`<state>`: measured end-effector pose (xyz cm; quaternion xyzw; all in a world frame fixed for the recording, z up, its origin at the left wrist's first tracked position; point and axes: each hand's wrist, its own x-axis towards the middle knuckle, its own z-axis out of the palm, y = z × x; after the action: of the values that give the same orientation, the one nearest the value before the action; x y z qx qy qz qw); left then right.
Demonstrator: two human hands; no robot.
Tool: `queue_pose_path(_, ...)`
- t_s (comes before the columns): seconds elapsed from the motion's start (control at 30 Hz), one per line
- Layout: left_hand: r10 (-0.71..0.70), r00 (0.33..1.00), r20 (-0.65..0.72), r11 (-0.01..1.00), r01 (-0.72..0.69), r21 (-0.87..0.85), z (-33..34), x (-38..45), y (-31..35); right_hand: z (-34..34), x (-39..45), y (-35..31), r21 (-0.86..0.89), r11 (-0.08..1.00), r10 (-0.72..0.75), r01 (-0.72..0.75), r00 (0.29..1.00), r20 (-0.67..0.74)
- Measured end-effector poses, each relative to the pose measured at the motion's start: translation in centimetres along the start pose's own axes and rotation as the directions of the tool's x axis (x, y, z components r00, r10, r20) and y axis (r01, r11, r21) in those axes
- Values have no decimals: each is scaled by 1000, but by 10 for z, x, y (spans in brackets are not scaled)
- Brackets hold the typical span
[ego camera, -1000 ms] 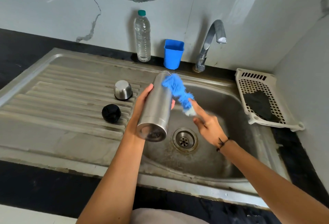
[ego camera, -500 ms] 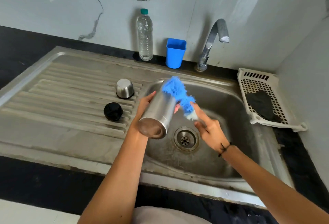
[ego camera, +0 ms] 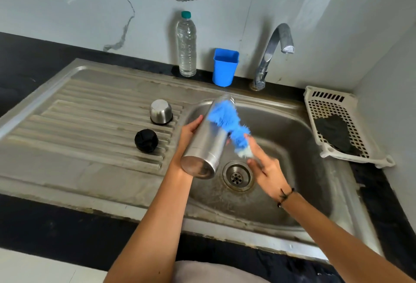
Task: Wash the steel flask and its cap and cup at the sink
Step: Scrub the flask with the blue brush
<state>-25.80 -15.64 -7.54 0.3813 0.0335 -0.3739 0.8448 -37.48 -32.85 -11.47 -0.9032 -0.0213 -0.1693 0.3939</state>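
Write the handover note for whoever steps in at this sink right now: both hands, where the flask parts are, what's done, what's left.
Left hand: grip around the cylindrical steel flask, held tilted over the basin of the steel sink, base toward the camera.
Right hand: holds the blue fluffy brush by its lower end, bristles against the flask's upper side near the mouth.
Small steel cup, upside down, and round black cap sit on the drainboard, apart from each other.
Curved metal tap: no water visibly running.
Done: flask scrubbing under way.
Left: finish the flask; whether cup and cap are washed cannot be told.
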Motion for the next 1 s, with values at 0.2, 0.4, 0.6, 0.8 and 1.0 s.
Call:
queue_pose_path(0.2,-122,969,213,966,166,-199,-3,2,-7,-13,53,-1,-91,982,161,-166,985,-64)
queue_pose_path(0.4,-28,994,105,993,40,-107,-12,3,1,-8,16,-10,123,989,-78,82,996,-38)
queue_pose_path(0.6,-111,988,110,993,113,-15,-12,1,7,10,17,7,-42,996,79,-83,993,-87)
queue_pose_path(0.8,-125,968,219,979,156,-128,-17,9,1,-14,49,1,-39,986,157,-159,986,-52)
queue_pose_path(1.0,-63,992,108,991,75,-110,-25,17,-4,-1,-18,5,106,994,33,-34,999,12)
